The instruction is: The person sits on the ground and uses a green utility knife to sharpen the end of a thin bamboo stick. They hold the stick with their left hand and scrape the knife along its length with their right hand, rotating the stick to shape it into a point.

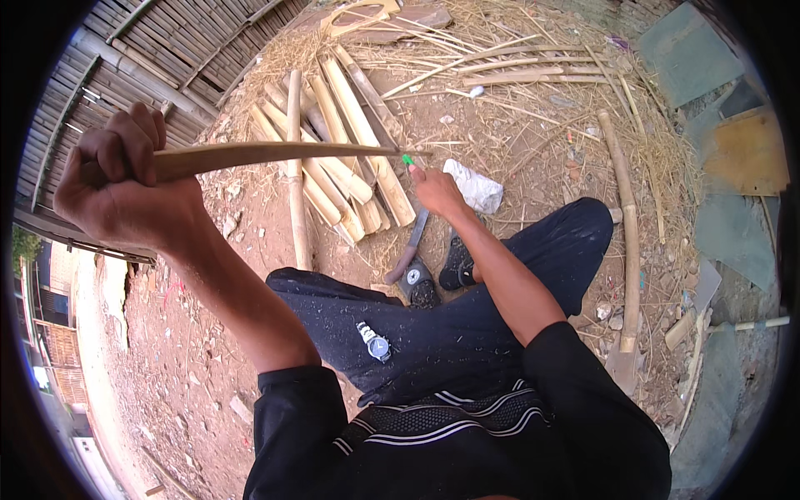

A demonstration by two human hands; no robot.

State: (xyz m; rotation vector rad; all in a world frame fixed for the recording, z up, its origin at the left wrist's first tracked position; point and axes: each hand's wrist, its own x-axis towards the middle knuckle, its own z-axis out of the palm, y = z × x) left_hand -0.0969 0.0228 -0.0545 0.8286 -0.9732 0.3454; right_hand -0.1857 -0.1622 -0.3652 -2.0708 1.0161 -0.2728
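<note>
My left hand [125, 179] is raised at the left, its fist wrapped round one end of a long bamboo strip [283, 152]. From the fist the strip runs right, across the middle of the view, narrowing toward its far tip. By that tip is my right hand [437, 192], its fingers closed. A small bright green thing [407, 159] shows at the fingertips, against the strip. What it is, and how far the fingers grip it or the strip, I cannot make out. Below the right hand, a blade with a curved handle [404, 260] lies by my feet.
Split bamboo pieces [358, 125] lie piled ahead, beside a bamboo pole [295, 167]. A white bundle [475, 186] rests near the right hand. A silver wristwatch [375, 343] lies on my lap. Another pole [623, 233] is at the right. Shavings and thin strips [508, 71] cover the far ground.
</note>
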